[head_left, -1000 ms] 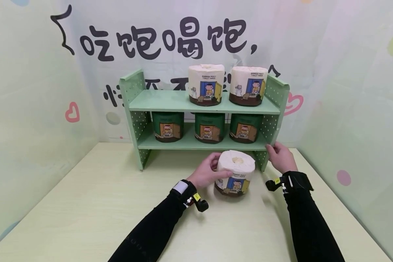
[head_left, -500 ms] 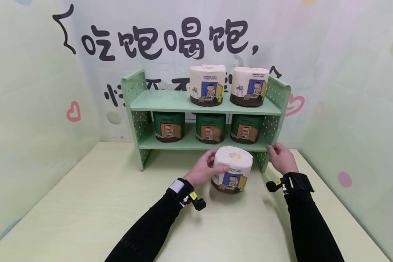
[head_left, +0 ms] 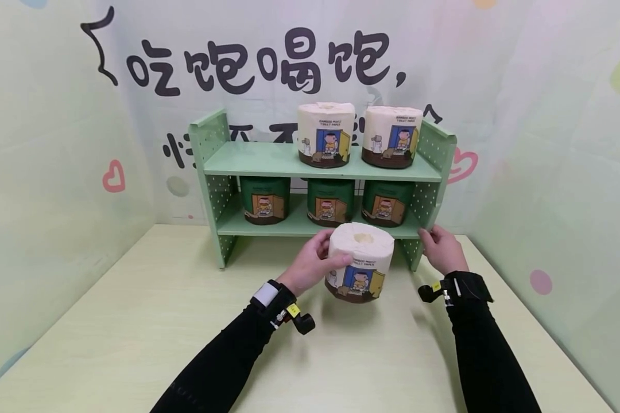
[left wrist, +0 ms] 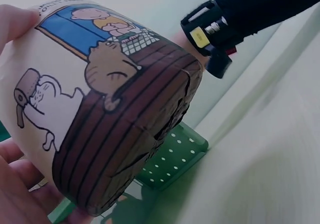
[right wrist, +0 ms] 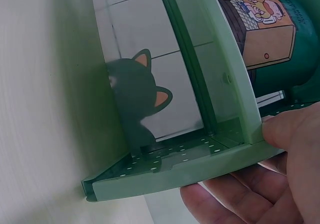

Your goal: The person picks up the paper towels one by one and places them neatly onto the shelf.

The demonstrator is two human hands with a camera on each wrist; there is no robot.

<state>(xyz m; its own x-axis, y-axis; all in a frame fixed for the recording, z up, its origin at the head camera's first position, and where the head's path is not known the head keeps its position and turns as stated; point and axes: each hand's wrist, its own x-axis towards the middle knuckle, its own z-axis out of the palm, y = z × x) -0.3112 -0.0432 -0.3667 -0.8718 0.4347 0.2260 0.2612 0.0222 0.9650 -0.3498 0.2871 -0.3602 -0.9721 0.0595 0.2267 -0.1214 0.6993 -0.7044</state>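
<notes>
1. Left grip [head_left: 314, 265]: fingers and thumb curl round the side of a cream toilet roll [head_left: 360, 259], holding it clear of the bench [head_left: 134, 338]; the left wrist view shows fingers under and behind the roll's printed wrapper [left wrist: 100, 109].
2. Right grip [head_left: 442, 248]: it clasps the right end panel of the green shelf [head_left: 315, 163] at the height of the lower board, thumb on the front edge and fingers curled behind, as the right wrist view shows [right wrist: 270, 184].
3. Held roll: it hangs upright between the two grips, just in front of the lower board, its hollow core facing up and its cartoon picture facing the person.
4. Just beyond the held roll, on the lower board, stand three green rolls [head_left: 330, 202] in a row, the rightmost close to the right grip.
5. Above them, on the top board, two cream rolls [head_left: 359, 135] stand side by side toward the right end; the left part of that board is bare.
6. Behind the shelf hangs a pale backdrop [head_left: 258, 60] with large dark characters and small hearts.
</notes>
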